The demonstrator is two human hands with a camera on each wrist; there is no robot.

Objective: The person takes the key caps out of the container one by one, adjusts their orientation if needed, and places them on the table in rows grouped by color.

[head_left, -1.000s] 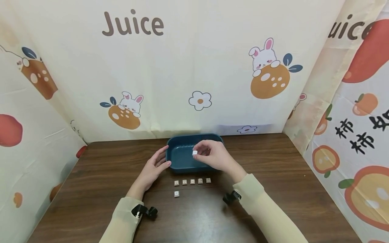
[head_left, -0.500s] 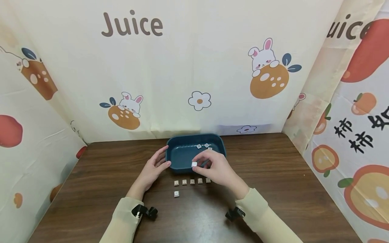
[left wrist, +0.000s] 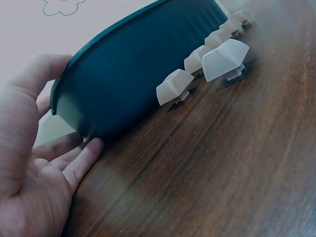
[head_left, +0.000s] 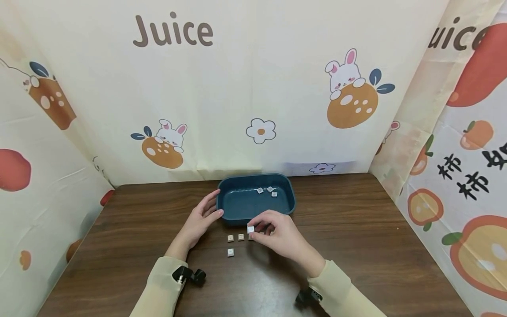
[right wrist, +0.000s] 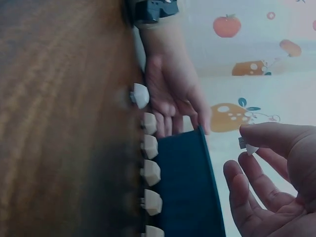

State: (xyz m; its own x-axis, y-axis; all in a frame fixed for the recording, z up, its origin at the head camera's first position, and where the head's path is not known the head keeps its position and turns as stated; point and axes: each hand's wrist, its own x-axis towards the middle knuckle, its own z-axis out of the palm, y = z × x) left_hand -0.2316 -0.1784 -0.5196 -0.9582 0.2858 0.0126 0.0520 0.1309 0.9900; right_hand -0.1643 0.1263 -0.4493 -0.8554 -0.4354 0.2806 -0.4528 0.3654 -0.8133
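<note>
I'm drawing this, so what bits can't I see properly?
Head view: marks on the keycaps, too small to read.
Head view: part of their row, covered by the right grip.
Left wrist view: inside of the tray, hidden by its wall.
Right wrist view: bottom keycap, cut off by the picture's edge.

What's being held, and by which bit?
A white keyboard key, pinched by its sides in the right grip; the left grip touches the blue tray.
</note>
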